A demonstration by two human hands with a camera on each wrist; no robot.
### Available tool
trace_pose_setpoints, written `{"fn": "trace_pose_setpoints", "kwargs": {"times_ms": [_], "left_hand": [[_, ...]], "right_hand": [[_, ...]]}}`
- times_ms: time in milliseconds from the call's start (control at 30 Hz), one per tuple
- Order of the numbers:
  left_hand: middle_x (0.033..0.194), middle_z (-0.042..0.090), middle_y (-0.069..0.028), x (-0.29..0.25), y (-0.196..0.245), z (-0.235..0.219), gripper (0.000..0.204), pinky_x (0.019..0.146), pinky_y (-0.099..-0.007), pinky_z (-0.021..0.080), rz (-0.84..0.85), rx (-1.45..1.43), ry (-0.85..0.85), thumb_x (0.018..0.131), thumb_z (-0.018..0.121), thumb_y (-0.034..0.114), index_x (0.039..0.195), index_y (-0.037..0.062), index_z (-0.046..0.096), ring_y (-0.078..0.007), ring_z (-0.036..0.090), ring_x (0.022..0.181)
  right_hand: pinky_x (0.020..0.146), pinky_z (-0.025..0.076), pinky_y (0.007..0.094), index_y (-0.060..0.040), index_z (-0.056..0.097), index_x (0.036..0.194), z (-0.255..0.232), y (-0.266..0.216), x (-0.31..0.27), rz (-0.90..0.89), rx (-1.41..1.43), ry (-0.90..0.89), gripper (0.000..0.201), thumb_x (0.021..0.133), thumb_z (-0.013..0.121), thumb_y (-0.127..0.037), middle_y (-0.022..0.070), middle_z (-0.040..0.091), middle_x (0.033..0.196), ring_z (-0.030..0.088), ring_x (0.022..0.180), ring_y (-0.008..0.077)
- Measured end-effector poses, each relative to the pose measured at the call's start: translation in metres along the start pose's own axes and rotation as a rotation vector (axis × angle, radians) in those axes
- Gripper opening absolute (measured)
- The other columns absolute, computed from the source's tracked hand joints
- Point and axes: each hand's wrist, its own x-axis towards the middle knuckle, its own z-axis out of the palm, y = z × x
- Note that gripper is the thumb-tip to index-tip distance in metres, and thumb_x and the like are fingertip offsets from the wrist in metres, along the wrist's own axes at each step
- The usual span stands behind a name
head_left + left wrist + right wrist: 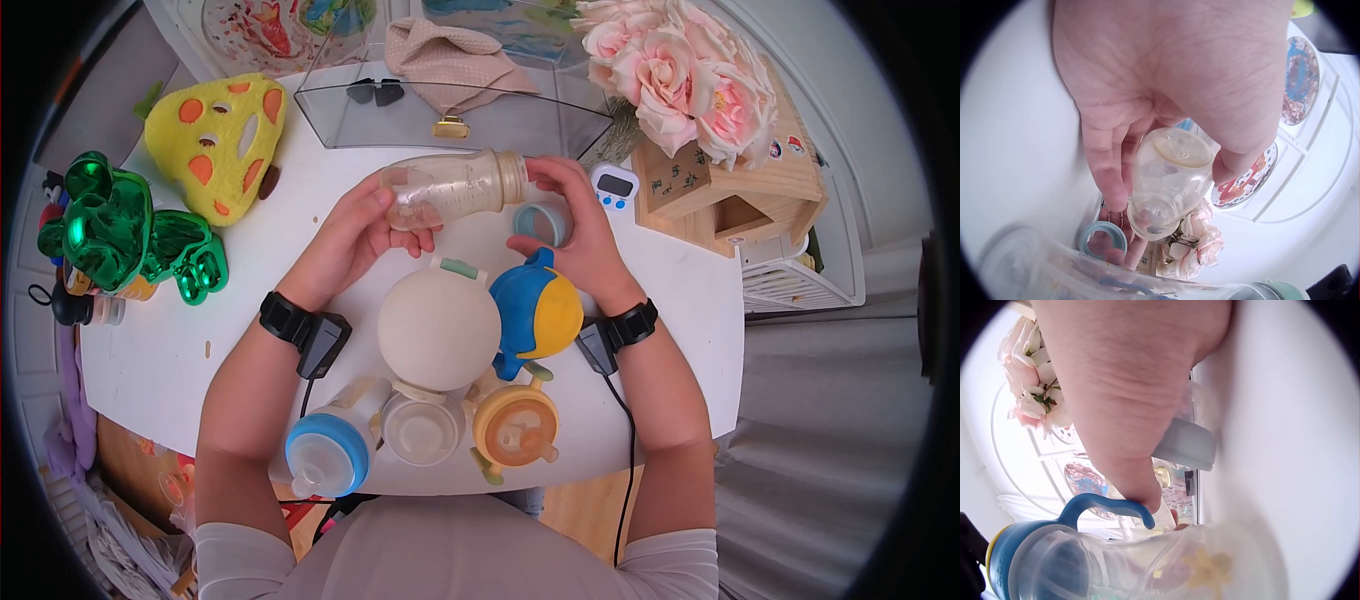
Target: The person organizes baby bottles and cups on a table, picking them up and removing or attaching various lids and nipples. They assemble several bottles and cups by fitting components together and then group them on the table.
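Note:
A clear, amber-tinted baby bottle point(445, 188) lies sideways in the air above the table, its neck toward the right. My left hand point(350, 235) grips it around the base end, thumb on top and fingers beneath. At the neck, the index finger of my right hand point(590, 225) reaches the rim. A blue-grey screw ring point(541, 224) sits tilted within the curl of that right hand, between thumb and palm; the left wrist view shows the ring point(1104, 240) against the fingers. The right thumb is close to the handle of a blue-and-yellow cup point(538, 312).
Nearest my body stand a white-domed container point(438, 328), a blue-ringed bottle point(328, 452), a clear-topped bottle point(422, 428) and an orange-lidded cup point(517, 425). Behind are a clear box point(450, 115), a timer point(614, 186) and roses point(680, 85). A yellow plush point(220, 145) and green figure point(110, 225) sit left.

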Motion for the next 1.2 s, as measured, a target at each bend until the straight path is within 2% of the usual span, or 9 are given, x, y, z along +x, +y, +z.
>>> {"fn": "trace_pose_setpoints", "kwargs": {"times_ms": [67,133,300,567,867,933,967,1033,1200], "left_hand": [[0.123,0.071,-0.0197,0.0,0.001,0.004,0.059,0.088,-0.0332,0.058,-0.004,0.001,0.003,0.113,0.052,0.041,0.153,-0.0015,0.043,-0.023,0.072,0.1],[0.114,0.07,-0.0182,-0.001,0.004,0.012,0.066,0.085,-0.033,0.058,-0.018,0.068,0.093,0.11,0.054,0.052,0.147,-0.0014,0.049,-0.0214,0.069,0.094],[0.114,0.07,-0.0178,0.0,0.003,0.011,0.064,0.086,-0.033,0.058,-0.017,0.066,0.095,0.11,0.053,0.051,0.147,-0.0013,0.049,-0.0214,0.069,0.093],[0.113,0.07,-0.0171,-0.001,0.004,0.012,0.064,0.086,-0.0323,0.058,-0.02,0.061,0.088,0.11,0.053,0.051,0.147,-0.0011,0.05,-0.0214,0.069,0.094],[0.114,0.07,-0.0178,0.0,0.003,0.007,0.064,0.084,-0.0325,0.058,-0.017,0.069,0.082,0.11,0.054,0.051,0.148,-0.001,0.049,-0.0214,0.069,0.094],[0.121,0.071,-0.0191,0.0,0.003,0.003,0.058,0.088,-0.0325,0.058,-0.01,-0.003,0.003,0.114,0.051,0.039,0.153,-0.0018,0.043,-0.0229,0.072,0.1],[0.121,0.071,-0.0191,0.0,0.002,0.003,0.058,0.088,-0.0325,0.058,-0.01,-0.003,0.003,0.114,0.051,0.039,0.153,-0.0018,0.043,-0.0229,0.072,0.1],[0.115,0.07,-0.0181,-0.001,0.003,0.011,0.064,0.085,-0.0326,0.058,-0.023,0.065,0.085,0.11,0.054,0.05,0.148,-0.001,0.049,-0.0213,0.069,0.093],[0.114,0.07,-0.0177,0.0,0.003,0.011,0.064,0.085,-0.0326,0.058,-0.019,0.066,0.082,0.11,0.054,0.05,0.147,-0.001,0.049,-0.0212,0.069,0.093]], "right_hand": [[0.108,0.049,0.0391,-0.0075,0.055,0.145,0.0,0.0,0.0,0.003,-0.017,0.005,0.084,0.072,0.097,-0.009,0.0116,0.057,0.138,0.06,0.125,0.0269],[0.107,0.05,0.0391,-0.0074,0.055,0.144,0.0,0.001,0.0,0.004,-0.013,0.007,0.084,0.072,0.097,-0.009,0.0116,0.057,0.138,0.061,0.125,0.0267],[0.104,0.05,0.0385,-0.0074,0.056,0.143,0.0,0.001,0.0,0.01,-0.012,0.016,0.081,0.074,0.096,-0.008,0.0114,0.057,0.138,0.062,0.122,0.0259],[0.091,0.053,0.0325,-0.008,0.059,0.139,0.002,0.008,-0.002,0.036,-0.01,0.05,0.069,0.079,0.092,-0.005,0.0102,0.059,0.136,0.064,0.113,0.022],[0.093,0.053,0.0318,-0.0067,0.063,0.134,0.002,0.001,0.0,0.034,-0.011,0.024,0.06,0.081,0.091,-0.005,0.0096,0.063,0.13,0.065,0.112,0.0218],[0.093,0.053,0.0319,-0.0065,0.064,0.133,0.001,0.001,-0.002,0.05,0.007,0.025,0.055,0.083,0.089,-0.005,0.0096,0.063,0.13,0.064,0.112,0.0217],[0.093,0.053,0.032,-0.0063,0.065,0.132,0.001,0.001,-0.002,0.066,0.024,0.024,0.051,0.085,0.087,-0.006,0.0096,0.064,0.13,0.064,0.112,0.0216],[0.093,0.053,0.0321,-0.006,0.065,0.131,0.001,0.002,-0.002,0.063,0.029,0.025,0.048,0.087,0.085,-0.006,0.0096,0.064,0.129,0.064,0.111,0.0216],[0.093,0.053,0.0319,-0.0055,0.066,0.13,0.001,0.004,-0.002,0.049,0.036,0.036,0.039,0.093,0.08,-0.008,0.0098,0.064,0.128,0.064,0.108,0.0211]]}}
